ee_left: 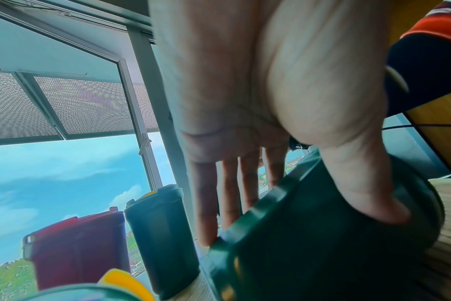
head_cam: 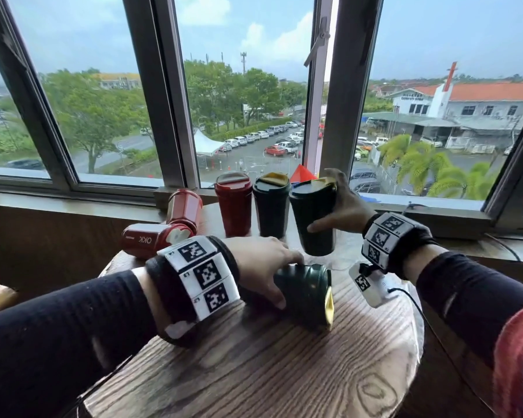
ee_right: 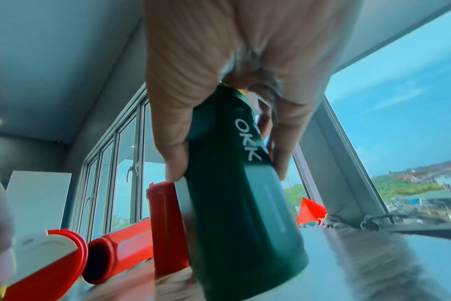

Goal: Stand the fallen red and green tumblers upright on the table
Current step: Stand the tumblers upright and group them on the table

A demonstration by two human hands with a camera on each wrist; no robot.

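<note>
A green tumbler (head_cam: 307, 292) lies on its side on the round wooden table (head_cam: 254, 366), lid toward the right. My left hand (head_cam: 286, 280) grips its base end, thumb on the near side and fingers over the far side. My right hand (head_cam: 326, 203) holds another green tumbler (head_cam: 317, 239) marked OKK (ee_right: 247, 140), slightly tilted, its base just above the table. Two red tumblers lie fallen at the back left, one (head_cam: 151, 239) nearer and one (head_cam: 184, 208) behind it. An upright red tumbler (head_cam: 233, 206) and an upright green tumbler (head_cam: 271, 209) stand by the window.
The window sill (head_cam: 73, 203) and window frame run behind the table. A white device with a cable (head_cam: 372, 285) hangs under my right wrist above the table's right edge. Bare wood fills the table's near half.
</note>
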